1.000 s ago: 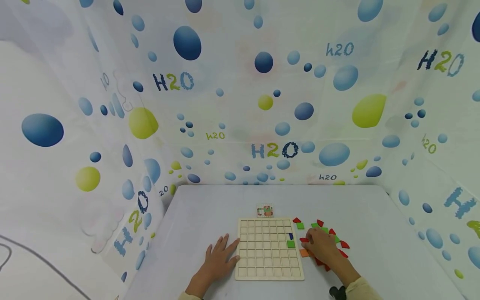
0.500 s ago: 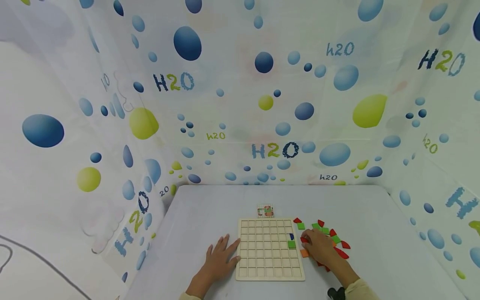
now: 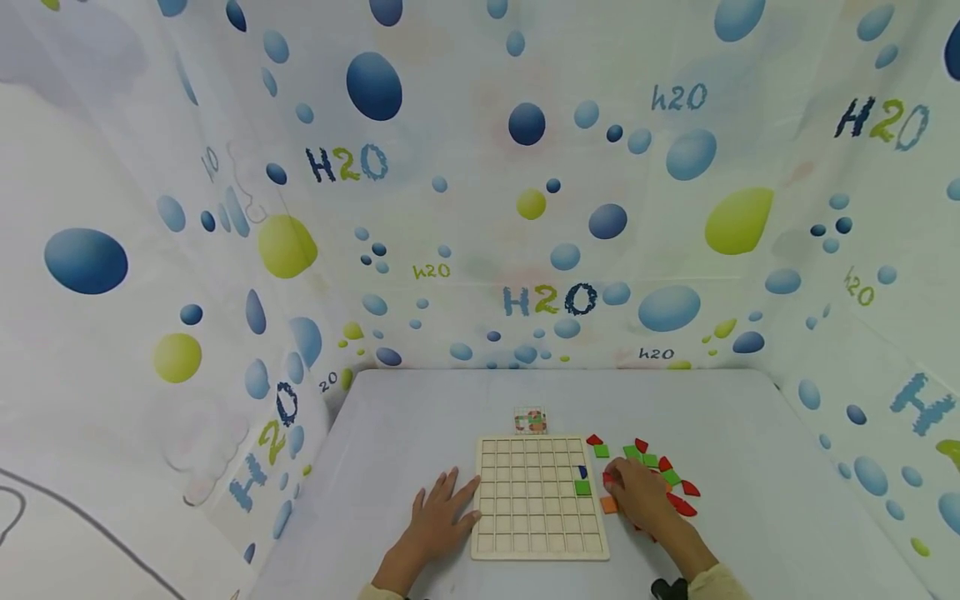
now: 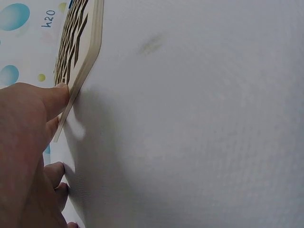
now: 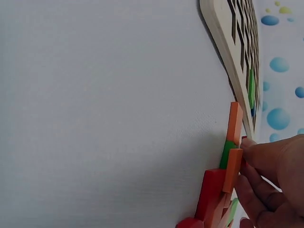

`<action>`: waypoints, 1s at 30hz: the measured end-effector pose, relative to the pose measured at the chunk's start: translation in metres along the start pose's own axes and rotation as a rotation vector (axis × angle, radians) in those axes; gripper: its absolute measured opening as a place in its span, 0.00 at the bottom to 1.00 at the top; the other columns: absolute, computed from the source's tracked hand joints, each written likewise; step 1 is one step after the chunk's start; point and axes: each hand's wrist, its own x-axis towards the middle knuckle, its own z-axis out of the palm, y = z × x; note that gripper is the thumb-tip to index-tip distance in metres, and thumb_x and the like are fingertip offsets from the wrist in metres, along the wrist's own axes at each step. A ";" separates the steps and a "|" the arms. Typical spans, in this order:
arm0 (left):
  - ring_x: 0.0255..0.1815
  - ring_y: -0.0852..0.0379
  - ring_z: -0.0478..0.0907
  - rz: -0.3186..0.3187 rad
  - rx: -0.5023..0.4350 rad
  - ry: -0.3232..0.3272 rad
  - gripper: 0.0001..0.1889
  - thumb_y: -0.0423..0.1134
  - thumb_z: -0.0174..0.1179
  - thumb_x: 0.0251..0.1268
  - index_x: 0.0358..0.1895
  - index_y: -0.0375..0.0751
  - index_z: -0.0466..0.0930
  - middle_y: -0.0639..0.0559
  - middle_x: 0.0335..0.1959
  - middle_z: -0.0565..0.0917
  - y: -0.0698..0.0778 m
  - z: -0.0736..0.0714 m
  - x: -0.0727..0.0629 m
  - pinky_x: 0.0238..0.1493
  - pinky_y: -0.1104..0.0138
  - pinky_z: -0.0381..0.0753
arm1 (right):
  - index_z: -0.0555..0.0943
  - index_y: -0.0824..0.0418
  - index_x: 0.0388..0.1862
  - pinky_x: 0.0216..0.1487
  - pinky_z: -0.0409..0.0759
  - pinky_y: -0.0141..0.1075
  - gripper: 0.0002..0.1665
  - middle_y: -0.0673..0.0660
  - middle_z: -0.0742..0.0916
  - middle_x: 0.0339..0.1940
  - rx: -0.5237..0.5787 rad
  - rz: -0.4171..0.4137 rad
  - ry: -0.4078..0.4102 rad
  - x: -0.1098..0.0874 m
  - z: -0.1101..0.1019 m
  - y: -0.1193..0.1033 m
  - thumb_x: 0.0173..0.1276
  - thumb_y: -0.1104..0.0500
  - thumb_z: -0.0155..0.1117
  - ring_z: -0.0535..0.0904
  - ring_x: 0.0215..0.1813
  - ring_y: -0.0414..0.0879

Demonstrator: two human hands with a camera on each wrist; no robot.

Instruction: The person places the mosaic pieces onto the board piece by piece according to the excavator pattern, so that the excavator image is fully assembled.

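While the left hand (image 3: 438,517) lies with fingers spread, its thumb and forefinger touching the left edge of a pale wooden grid board (image 3: 525,517), the right hand (image 3: 641,496) has its fingers curled, pinching a red piece (image 3: 608,478), shape mostly hidden, just beside the board's right edge. Nearby lie an orange four-sided piece (image 3: 609,505) and scattered red and green pieces (image 3: 650,460). One green square tile (image 3: 582,487) and a small dark-blue piece (image 3: 582,472) occupy right-side cells. Beyond the board, a small printed card (image 3: 530,421) rests on the white-covered desk (image 3: 420,417).

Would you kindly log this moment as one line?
left hand: touching wooden board; right hand: pinching red piece; on board: green square, blue piece
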 end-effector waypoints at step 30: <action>0.85 0.30 0.53 -0.006 0.011 -0.002 0.31 0.56 0.57 0.79 0.80 0.53 0.69 0.35 0.84 0.59 0.001 0.003 0.001 0.76 0.25 0.46 | 0.82 0.49 0.39 0.43 0.64 0.43 0.09 0.45 0.82 0.35 0.031 0.009 -0.055 -0.036 0.016 -0.046 0.69 0.57 0.76 0.74 0.38 0.42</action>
